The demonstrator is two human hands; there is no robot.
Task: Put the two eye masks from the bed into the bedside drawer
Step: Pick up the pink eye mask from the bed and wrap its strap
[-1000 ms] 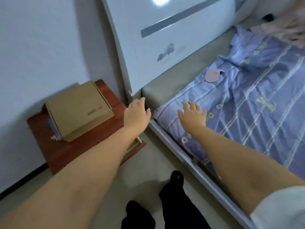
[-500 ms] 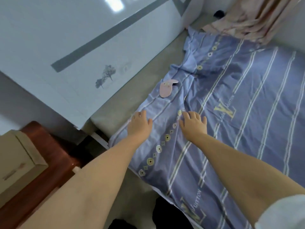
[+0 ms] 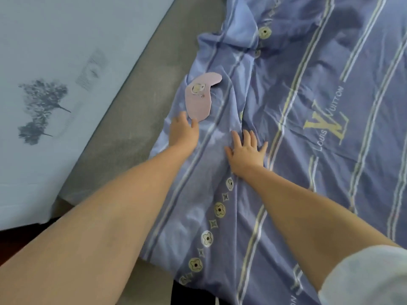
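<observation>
A pink eye mask (image 3: 200,96) with a small cartoon print lies flat on the blue striped bed sheet (image 3: 308,150), near the sheet's left edge. My left hand (image 3: 184,133) reaches out flat, its fingertips at the mask's near end; I cannot tell whether they touch it. My right hand (image 3: 246,153) rests palm down on the sheet, fingers spread, to the right of and nearer than the mask. Only one mask shows. The bedside drawer is out of view.
The white headboard (image 3: 55,84) with a grey tree print fills the left side. A bare grey mattress strip (image 3: 136,111) runs between headboard and sheet. A dark red corner of the bedside table (image 3: 13,241) shows at lower left.
The view has swung from the bedside table onto the bed. Both hands have moved forward over the sheet, the left one up to the pink eye mask.
</observation>
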